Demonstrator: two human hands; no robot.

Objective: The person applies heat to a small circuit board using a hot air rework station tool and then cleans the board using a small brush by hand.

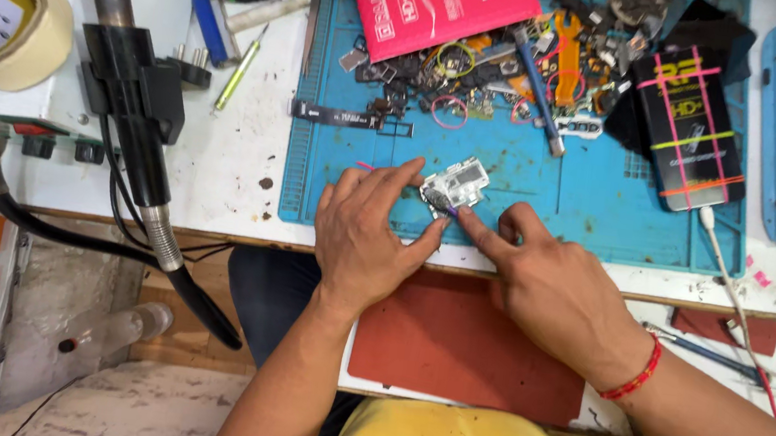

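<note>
Small silvery metal phone part lies near the front edge of a stained blue work mat on a white bench cluttered with loose parts. Shiny, boxy, pale panels. Left hand pinches its edge; right hand presses one fingertip against it.

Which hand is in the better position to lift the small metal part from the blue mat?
Probably the left hand. Its fingers already pinch the small metal part from both sides on the blue mat. The right hand touches only its lower edge with one fingertip.
</note>
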